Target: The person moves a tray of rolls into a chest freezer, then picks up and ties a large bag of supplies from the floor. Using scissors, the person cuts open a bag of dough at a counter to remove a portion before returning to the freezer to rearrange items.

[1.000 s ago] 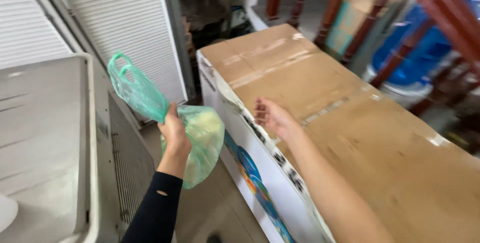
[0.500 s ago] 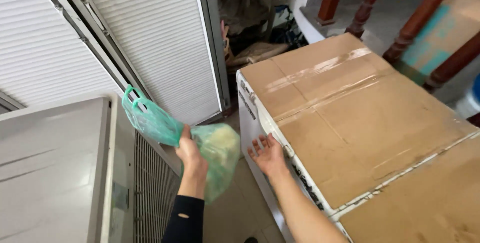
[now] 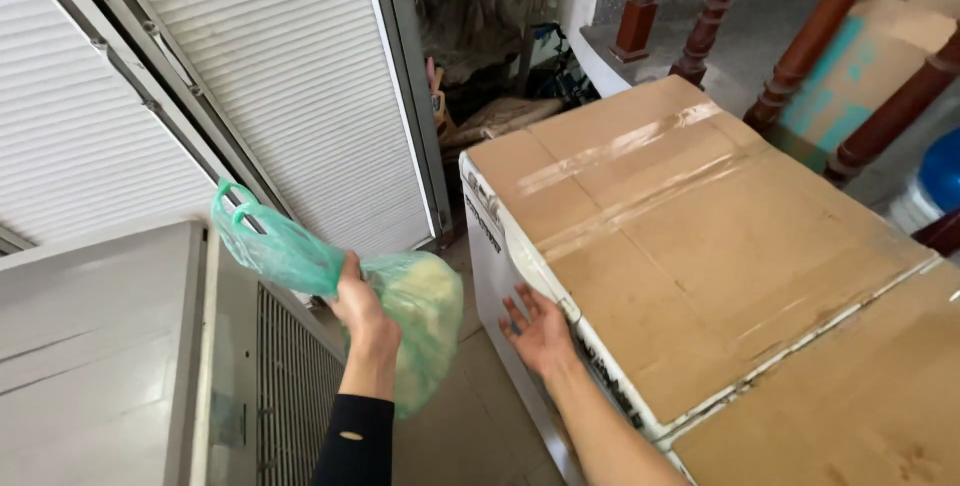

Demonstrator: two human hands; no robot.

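Left hand (image 3: 358, 308) clamped on green plastic bag (image 3: 400, 321) neck; right hand (image 3: 540, 331) flat, fingers spread, against cardboard box (image 3: 690, 246) side beside grey unit (image 3: 110, 346).

the right hand (image 3: 540, 331) has slid from the top of the large taped brown cardboard box (image 3: 700, 246) down to its white side near the corner, and the left hand (image 3: 360, 306) now holds the translucent green plastic bag (image 3: 400, 316) closer to that box.

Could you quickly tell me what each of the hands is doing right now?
Left hand: closed, gripping the green plastic bag.
Right hand: open, flat against the cardboard box.
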